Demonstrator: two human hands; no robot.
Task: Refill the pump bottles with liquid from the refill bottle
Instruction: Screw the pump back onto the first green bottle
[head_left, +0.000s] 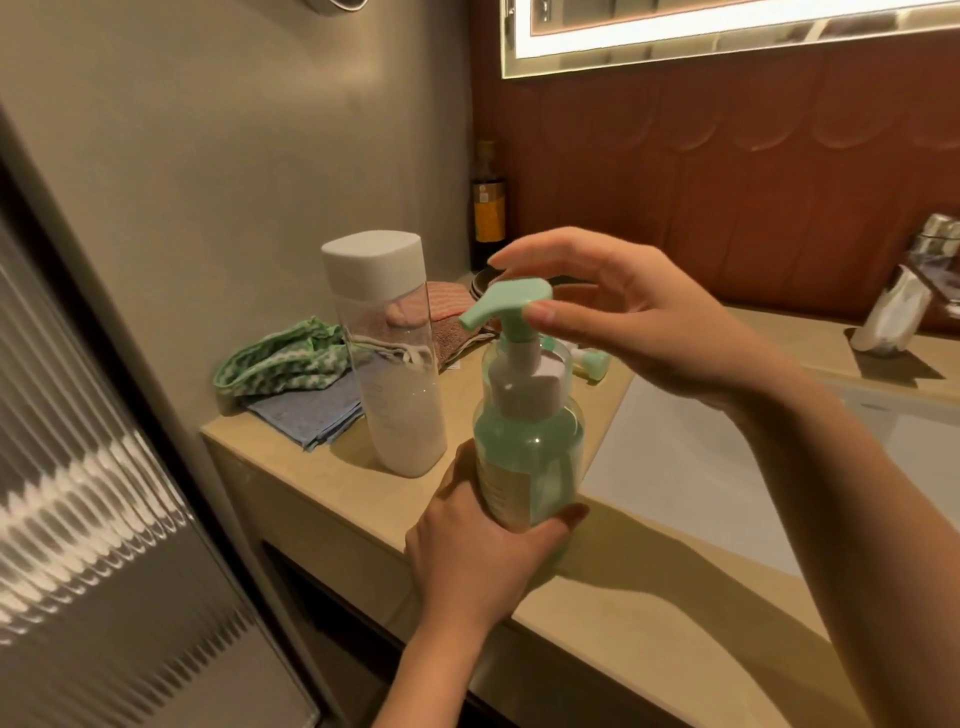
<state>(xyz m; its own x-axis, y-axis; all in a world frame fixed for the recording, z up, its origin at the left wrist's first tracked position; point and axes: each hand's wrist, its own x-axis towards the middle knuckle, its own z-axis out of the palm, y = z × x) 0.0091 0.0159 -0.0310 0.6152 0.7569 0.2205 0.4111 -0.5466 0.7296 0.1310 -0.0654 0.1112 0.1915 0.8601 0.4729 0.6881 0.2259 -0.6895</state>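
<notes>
Folded cloths (291, 364) lie on the counter (311, 467), far left of the left hand. Refill bottle (400, 395): clear, white cap on, long axis vertical, standing just up and left of the left hand; pale liquid fills roughly its lower third. Left hand (478, 551): wrapped round the lower body of the green pump bottle (530, 457), thumb across the front and fingers behind, a firm narrow grip. Pump bottle: at the counter's front edge, long axis near vertical; pump head (511, 299) fitted, spout pointing left towards the refill bottle. Right hand (639, 322): arched directly above the left, about half open, index finger over the pump head, thumb tip at the head's rear end; contact not resolvable. Sink basin (675, 467) lies below the right hand.
</notes>
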